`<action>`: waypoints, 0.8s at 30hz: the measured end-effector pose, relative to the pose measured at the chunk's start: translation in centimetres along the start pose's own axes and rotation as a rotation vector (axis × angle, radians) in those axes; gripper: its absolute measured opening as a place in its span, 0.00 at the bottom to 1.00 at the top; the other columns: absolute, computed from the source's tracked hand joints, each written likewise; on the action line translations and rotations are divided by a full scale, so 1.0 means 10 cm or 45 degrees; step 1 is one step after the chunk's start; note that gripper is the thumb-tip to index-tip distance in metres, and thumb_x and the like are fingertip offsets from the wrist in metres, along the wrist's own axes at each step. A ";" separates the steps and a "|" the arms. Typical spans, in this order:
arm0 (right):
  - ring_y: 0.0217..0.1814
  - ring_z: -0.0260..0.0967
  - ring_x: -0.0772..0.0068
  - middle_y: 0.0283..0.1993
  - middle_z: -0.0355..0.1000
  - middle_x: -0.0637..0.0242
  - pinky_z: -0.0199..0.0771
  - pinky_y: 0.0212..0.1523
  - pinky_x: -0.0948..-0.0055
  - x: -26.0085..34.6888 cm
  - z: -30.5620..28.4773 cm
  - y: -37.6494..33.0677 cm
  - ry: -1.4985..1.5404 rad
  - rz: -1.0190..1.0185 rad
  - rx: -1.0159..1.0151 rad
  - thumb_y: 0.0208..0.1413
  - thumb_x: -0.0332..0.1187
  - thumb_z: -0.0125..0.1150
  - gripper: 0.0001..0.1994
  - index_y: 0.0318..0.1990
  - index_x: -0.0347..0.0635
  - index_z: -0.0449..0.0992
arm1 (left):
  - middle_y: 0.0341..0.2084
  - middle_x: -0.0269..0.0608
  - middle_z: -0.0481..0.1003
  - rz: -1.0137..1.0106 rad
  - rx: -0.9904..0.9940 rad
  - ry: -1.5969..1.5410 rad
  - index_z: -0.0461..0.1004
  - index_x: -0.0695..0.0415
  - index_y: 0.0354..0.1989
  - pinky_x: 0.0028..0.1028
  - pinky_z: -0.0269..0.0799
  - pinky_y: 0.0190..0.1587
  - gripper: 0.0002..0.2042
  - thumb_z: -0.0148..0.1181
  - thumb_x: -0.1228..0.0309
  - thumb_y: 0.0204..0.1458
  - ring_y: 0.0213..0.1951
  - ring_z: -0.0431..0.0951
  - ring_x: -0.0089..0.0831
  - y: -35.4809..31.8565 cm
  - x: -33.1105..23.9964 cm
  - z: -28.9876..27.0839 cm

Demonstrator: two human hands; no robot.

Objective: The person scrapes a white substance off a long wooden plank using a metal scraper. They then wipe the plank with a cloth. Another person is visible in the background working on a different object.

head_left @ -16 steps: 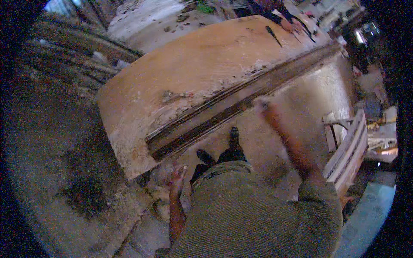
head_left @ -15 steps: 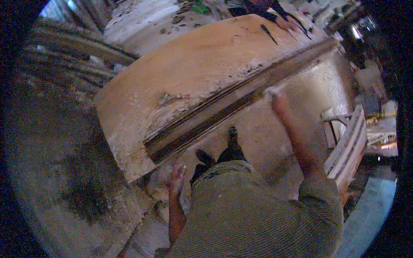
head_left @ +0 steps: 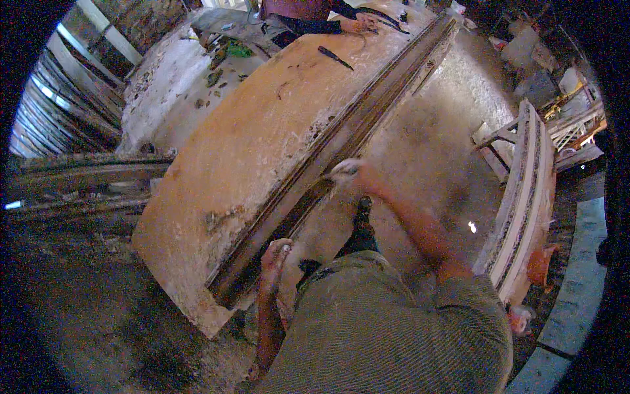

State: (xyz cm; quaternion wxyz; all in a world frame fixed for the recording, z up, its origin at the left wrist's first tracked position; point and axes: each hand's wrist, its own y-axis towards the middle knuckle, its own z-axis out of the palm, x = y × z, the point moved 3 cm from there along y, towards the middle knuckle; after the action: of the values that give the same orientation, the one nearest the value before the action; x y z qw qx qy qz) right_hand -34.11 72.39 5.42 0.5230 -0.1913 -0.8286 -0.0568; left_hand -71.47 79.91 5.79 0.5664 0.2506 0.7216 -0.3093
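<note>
A long dark brown wooden moulding [head_left: 335, 144] with grooves along its length lies on the near edge of a pale wooden worktable [head_left: 216, 157]. Motion smears my right hand [head_left: 351, 172], which is on the moulding near its middle, fingers closed round something pale that I cannot make out. Beside the moulding's near end, just off the table edge, my left hand [head_left: 275, 253] is closed with the thumb on top; whatever it may hold is hidden.
Across the table's far end a co-worker's hands [head_left: 359, 25] are busy near dark strips. One dark strip [head_left: 335, 58] lies on the tabletop. A slatted wooden piece [head_left: 522, 197] stands at my right. Long timber pieces [head_left: 65, 85] are stacked at far left.
My right hand has come back along the moulding, nearer to me and leftward. My left hand has risen to beside the moulding's near end. The view has turned, showing more of the co-worker.
</note>
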 end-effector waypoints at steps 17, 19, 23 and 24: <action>0.52 0.77 0.61 0.47 0.81 0.65 0.75 0.56 0.60 -1.56 -2.65 1.36 0.129 -0.246 0.001 0.61 0.39 0.67 0.10 0.48 0.50 0.84 | 0.43 0.38 0.79 -0.174 0.004 -0.146 0.79 0.59 0.49 0.32 0.74 0.55 0.09 0.55 0.70 0.67 0.46 0.79 0.30 2.39 -0.97 2.32; 0.52 0.77 0.61 0.47 0.81 0.65 0.75 0.57 0.60 -1.82 -3.53 1.64 0.023 -0.091 -0.228 0.62 0.39 0.67 0.11 0.48 0.50 0.84 | 0.44 0.38 0.80 -0.115 0.082 0.024 0.79 0.60 0.50 0.32 0.72 0.58 0.10 0.55 0.70 0.67 0.48 0.79 0.29 2.59 -1.13 2.59; 0.53 0.77 0.61 0.48 0.80 0.63 0.74 0.57 0.60 -1.56 -5.00 1.82 -0.247 0.056 -0.713 0.62 0.40 0.67 0.12 0.49 0.48 0.83 | 0.44 0.42 0.81 -0.141 0.143 -0.134 0.75 0.60 0.57 0.33 0.72 0.60 0.15 0.54 0.64 0.69 0.48 0.81 0.31 2.88 -1.25 2.91; 0.53 0.76 0.60 0.49 0.80 0.63 0.74 0.57 0.59 -1.40 -5.13 1.79 -0.203 0.120 -0.847 0.62 0.40 0.67 0.12 0.49 0.48 0.83 | 0.42 0.42 0.81 -0.115 0.193 -0.160 0.74 0.60 0.59 0.33 0.73 0.59 0.16 0.53 0.64 0.70 0.46 0.81 0.31 2.98 -1.26 2.95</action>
State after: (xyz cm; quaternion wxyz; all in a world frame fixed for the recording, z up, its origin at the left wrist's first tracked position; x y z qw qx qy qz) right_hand 21.25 70.14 14.02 0.3677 -0.3935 -0.7931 -0.2846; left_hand -27.73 78.54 8.29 0.5754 0.2401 0.6698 -0.4032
